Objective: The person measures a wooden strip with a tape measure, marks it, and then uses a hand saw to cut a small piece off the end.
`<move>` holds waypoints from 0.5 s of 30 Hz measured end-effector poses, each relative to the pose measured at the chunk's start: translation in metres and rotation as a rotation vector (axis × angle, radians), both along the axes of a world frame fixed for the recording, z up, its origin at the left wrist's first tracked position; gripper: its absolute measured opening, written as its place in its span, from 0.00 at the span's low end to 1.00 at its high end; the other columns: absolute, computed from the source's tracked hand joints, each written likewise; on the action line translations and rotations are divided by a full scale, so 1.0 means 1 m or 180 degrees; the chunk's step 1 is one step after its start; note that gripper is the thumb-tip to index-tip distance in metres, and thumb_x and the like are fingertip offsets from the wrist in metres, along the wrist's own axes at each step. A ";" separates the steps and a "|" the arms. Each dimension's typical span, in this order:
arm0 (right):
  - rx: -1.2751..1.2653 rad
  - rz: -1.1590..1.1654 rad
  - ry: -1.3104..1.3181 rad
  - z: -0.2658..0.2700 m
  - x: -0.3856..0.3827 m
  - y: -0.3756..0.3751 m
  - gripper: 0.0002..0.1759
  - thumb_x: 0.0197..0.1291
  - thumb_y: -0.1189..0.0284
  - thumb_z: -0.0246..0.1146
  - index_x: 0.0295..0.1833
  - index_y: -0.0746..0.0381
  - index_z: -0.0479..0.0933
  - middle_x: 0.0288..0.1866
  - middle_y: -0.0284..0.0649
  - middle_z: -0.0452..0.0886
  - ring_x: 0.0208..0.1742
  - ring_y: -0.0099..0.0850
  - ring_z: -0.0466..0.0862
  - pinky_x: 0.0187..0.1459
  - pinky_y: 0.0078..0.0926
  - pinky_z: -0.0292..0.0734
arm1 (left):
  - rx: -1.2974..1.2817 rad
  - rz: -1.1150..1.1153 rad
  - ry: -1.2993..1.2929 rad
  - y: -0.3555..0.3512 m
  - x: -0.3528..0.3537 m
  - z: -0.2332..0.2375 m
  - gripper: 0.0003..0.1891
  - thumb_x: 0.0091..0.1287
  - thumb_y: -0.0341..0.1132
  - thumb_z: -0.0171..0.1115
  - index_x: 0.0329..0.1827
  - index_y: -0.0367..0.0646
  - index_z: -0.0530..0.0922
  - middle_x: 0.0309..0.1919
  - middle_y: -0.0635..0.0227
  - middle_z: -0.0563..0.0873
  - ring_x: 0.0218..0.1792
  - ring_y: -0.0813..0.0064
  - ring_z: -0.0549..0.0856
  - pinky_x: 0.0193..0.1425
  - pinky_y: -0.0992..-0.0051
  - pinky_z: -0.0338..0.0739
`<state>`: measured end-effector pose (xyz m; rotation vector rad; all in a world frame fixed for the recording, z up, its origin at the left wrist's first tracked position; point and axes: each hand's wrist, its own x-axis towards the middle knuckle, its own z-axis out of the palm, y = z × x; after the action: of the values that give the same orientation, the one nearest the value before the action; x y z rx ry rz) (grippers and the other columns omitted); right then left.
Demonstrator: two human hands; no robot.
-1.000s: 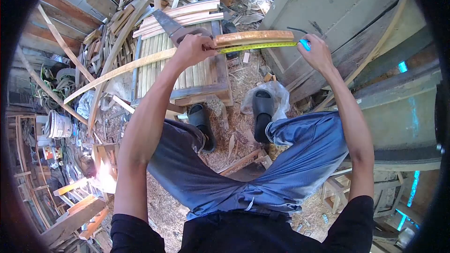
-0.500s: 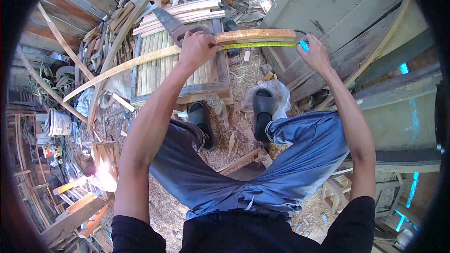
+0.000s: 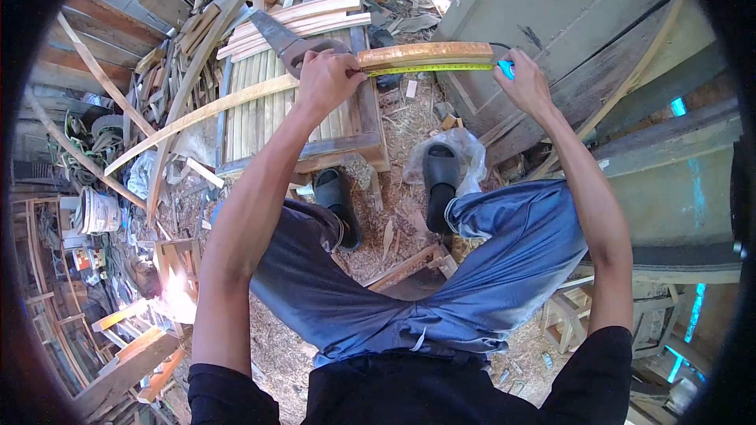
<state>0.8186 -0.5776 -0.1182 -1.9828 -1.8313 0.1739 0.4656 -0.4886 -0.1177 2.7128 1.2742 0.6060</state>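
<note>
Cluttered workshop, bench (image 3: 315, 142) far edge: left hand (image 3: 327, 79) still pinches yellow tape (image 3: 429, 68) to the curved strip (image 3: 425, 53); right hand (image 3: 524, 83) grips its case.

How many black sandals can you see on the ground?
2. One black sandal is on the left foot, beside the slatted bench; the other is on the right foot, on a clear plastic bag. None looks hidden.

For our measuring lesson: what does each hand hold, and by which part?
Left hand grips the wooden strip partway along, pinning the yellow tape; right hand grips the tape's blue case.
</note>
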 end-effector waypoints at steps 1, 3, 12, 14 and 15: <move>-0.0004 -0.0005 -0.0001 0.000 0.000 0.000 0.16 0.59 0.63 0.62 0.43 0.65 0.73 0.40 0.49 0.78 0.41 0.48 0.80 0.42 0.43 0.74 | 0.0056 0.0001 -0.0011 -0.001 0.000 0.000 0.07 0.54 0.40 0.70 0.29 0.47 0.86 0.24 0.68 0.86 0.36 0.66 0.84 0.47 0.64 0.68; -0.0014 -0.0032 0.0033 -0.001 0.001 0.000 0.16 0.59 0.63 0.62 0.43 0.65 0.72 0.39 0.48 0.77 0.41 0.48 0.80 0.42 0.43 0.74 | 0.0108 -0.0003 -0.0025 -0.001 0.001 0.000 0.07 0.54 0.40 0.70 0.30 0.47 0.86 0.24 0.68 0.86 0.37 0.66 0.84 0.47 0.64 0.68; -0.0031 -0.0087 0.0009 -0.001 -0.002 0.001 0.16 0.59 0.62 0.62 0.43 0.65 0.73 0.41 0.48 0.78 0.42 0.48 0.81 0.43 0.43 0.75 | -0.0058 0.0046 -0.0016 -0.001 0.001 0.001 0.08 0.54 0.40 0.70 0.31 0.47 0.87 0.25 0.68 0.87 0.38 0.66 0.84 0.48 0.63 0.68; -0.0045 -0.0080 0.0028 -0.001 -0.002 0.000 0.17 0.59 0.61 0.61 0.43 0.65 0.73 0.42 0.50 0.79 0.44 0.50 0.80 0.45 0.45 0.74 | 0.0012 0.0055 -0.0050 -0.001 0.001 0.000 0.08 0.54 0.40 0.70 0.30 0.47 0.87 0.24 0.68 0.87 0.37 0.66 0.84 0.49 0.63 0.68; -0.0056 -0.0055 0.0056 0.000 -0.002 0.000 0.17 0.59 0.60 0.60 0.43 0.65 0.74 0.43 0.51 0.79 0.45 0.51 0.80 0.47 0.48 0.74 | -0.0002 0.0024 -0.0072 -0.002 0.002 0.000 0.08 0.54 0.40 0.70 0.30 0.47 0.87 0.24 0.68 0.87 0.37 0.66 0.84 0.49 0.63 0.68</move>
<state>0.8169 -0.5778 -0.1184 -2.0021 -1.8071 0.2025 0.4674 -0.4902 -0.1175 2.6938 1.2798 0.6350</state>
